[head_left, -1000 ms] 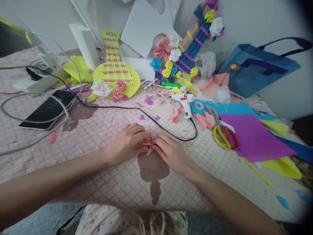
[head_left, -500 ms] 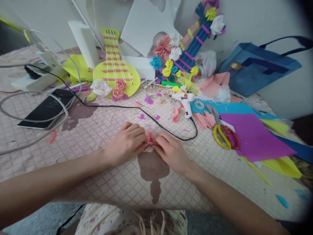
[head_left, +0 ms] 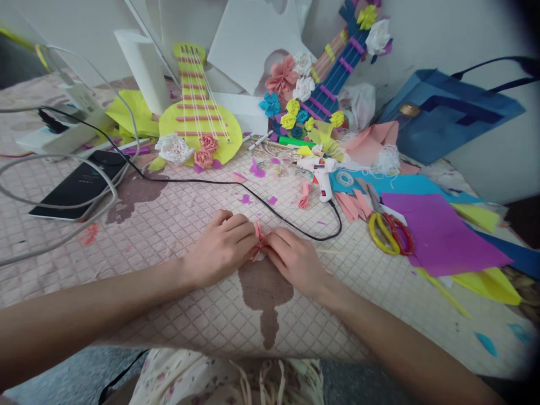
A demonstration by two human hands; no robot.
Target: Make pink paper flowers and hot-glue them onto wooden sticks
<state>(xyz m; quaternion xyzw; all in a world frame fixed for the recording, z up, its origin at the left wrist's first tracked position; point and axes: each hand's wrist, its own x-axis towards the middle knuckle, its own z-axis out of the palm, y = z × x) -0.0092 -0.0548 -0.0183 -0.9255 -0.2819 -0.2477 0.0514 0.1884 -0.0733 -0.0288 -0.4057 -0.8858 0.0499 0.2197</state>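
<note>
Between my two hands is a small pink crepe paper piece [head_left: 259, 232], pinched and gathered, mostly covered by the fingers. My left hand [head_left: 225, 242] is closed on its left side. From the right, my right hand [head_left: 293, 259] pinches the same piece with thumb and fingertips. Both hands rest low over the quilted cloth, above a dark brown patch [head_left: 266, 292]. Just beyond them lies a second pink paper piece [head_left: 304, 195], gathered in the middle, beside a white glue gun [head_left: 321, 174].
Scissors with yellow and red handles [head_left: 390, 233] lie on the right near a purple paper sheet [head_left: 447, 236]. A black cord [head_left: 202, 182] crosses behind my hands. A yellow paper guitar [head_left: 202, 121], a blue paper guitar [head_left: 333, 84] and a blue bag [head_left: 439, 118] stand at the back. A tablet [head_left: 80, 188] lies left.
My hands keep hold of the pink paper; the left fingers have shifted slightly right, covering more of it. The whole view has tilted a little.
</note>
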